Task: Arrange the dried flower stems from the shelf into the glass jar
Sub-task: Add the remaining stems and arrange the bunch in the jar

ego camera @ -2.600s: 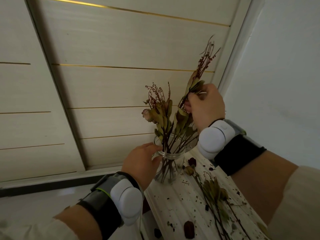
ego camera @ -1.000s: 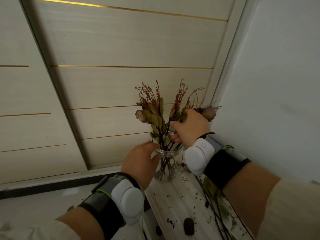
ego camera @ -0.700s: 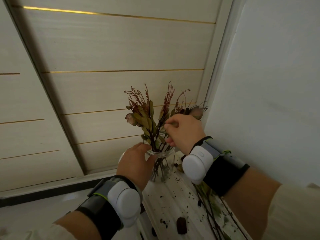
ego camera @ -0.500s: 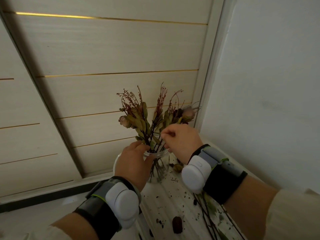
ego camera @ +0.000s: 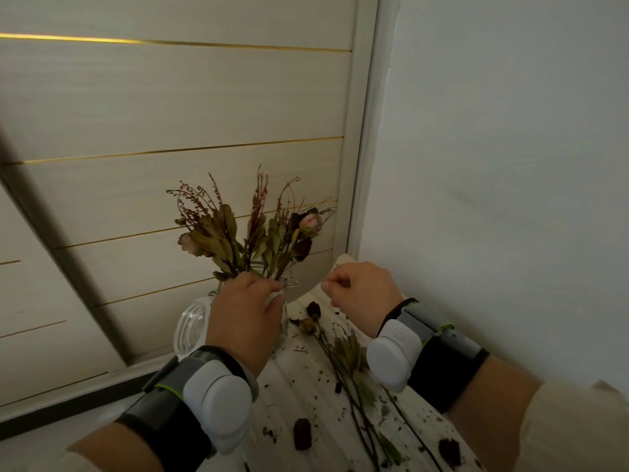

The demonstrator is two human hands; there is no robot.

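Head view: a cream panelled wall (ego camera: 170,107) with gold lines fills the left, a plain white wall (ego camera: 510,131) the right; below them lies a white shelf (ego camera: 299,379) speckled with crumbs; the left hand (ego camera: 243,318) is wrapped round the glass jar (ego camera: 282,327) at the shelf's far end, the jar's lid (ego camera: 190,330) hanging on its left; dried flower stems (ego camera: 252,233) stand upright in the jar; the right hand (ego camera: 360,292), near the jar but apart from it, has its fingers curled with nothing seen in them; loose stems (ego camera: 343,356) lie on the shelf beneath that wrist; a dark petal (ego camera: 302,434) lies nearer.
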